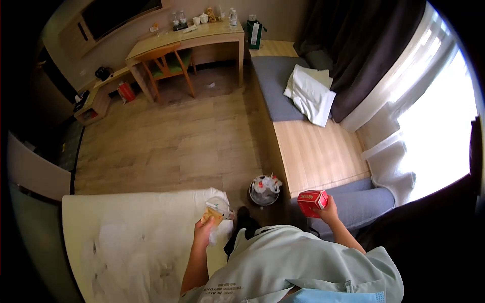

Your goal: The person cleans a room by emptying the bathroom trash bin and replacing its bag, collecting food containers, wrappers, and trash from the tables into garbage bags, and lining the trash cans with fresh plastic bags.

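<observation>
My left hand is closed around a crumpled tan wrapper and what looks like a clear plastic cup, held over the corner of the bed. Some thin clear plastic hangs below those fingers. On the other side, my right hand grips a red cardboard box with pale lettering, above the grey cushion by the window. Between the two hands, farther forward on the floor, stands a round waste bin filled with white plastic bags and litter.
A bare, stained mattress lies at the left. Along the window runs a wooden bench with grey cushions and white pillowcases. At the back are a desk with cups and bottles, a chair and a red bag.
</observation>
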Demonstrator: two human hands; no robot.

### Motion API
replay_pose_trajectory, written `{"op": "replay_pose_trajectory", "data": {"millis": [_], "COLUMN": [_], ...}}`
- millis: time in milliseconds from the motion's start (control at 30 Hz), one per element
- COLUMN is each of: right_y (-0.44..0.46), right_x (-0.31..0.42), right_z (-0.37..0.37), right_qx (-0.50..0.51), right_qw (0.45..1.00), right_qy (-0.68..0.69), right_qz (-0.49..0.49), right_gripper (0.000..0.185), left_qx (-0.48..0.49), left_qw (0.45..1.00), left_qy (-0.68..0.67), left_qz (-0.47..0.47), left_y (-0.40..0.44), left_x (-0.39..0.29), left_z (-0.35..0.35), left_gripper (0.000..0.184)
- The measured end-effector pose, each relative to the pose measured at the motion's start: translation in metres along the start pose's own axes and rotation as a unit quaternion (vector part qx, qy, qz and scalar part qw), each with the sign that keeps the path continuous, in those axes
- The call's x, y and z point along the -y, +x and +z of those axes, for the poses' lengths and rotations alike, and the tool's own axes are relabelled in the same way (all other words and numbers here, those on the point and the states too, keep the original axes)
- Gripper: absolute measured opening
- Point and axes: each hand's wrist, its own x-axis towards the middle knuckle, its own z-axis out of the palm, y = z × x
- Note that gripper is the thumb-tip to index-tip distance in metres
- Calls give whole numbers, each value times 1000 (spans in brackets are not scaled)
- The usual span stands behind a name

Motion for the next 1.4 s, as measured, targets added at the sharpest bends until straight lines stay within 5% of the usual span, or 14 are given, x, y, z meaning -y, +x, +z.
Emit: {"op": "replay_pose_trajectory", "data": {"millis": [400, 967, 1400], "right_y": [91, 257, 495], "right_x": [114, 188, 270], "right_z": [15, 69, 77], "right_qx": [-14, 55, 53], "right_qw": [1000, 997, 989], "right_qy": [-11, -34, 24], "right_qz": [14, -49, -134], "right_gripper": [61, 61, 55], "left_qx": [63, -74, -196], "left_qw": [997, 997, 979], "left_qy": [33, -8, 41], "left_qz": [-42, -34, -48], "left_y": [148, 234, 383], "left_x": [-64, -90, -220], "left_z": [-1, -12, 95], "left_gripper": [22, 20, 34]}}
